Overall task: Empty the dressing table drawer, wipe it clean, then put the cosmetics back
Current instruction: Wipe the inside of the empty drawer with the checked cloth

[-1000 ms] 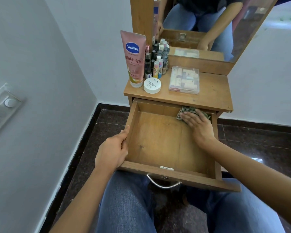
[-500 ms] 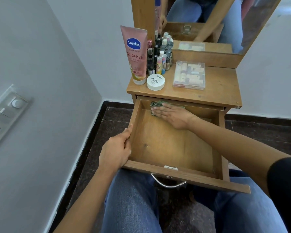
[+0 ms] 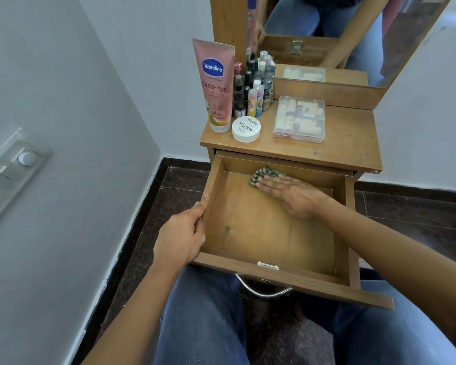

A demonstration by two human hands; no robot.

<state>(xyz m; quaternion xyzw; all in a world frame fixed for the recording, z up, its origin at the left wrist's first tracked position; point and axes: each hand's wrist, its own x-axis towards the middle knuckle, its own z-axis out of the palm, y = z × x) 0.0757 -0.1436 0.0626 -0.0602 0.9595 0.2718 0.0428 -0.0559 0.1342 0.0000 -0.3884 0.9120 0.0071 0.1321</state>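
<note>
A green cloth (image 3: 263,174) is pressed flat under the right hand (image 3: 291,192), fingers straight, at the back of the drawer (image 3: 253,227) in the middle of the frame; the drawer's left wall is gripped by the left hand (image 3: 181,237); the tube (image 3: 216,84), bottles (image 3: 256,86), jar (image 3: 246,128) and box (image 3: 299,118) are seen on the table (image 3: 348,146) above.

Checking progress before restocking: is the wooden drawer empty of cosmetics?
Empty of cosmetics: the wooden drawer holds only a green patterned cloth under the right hand.
</note>
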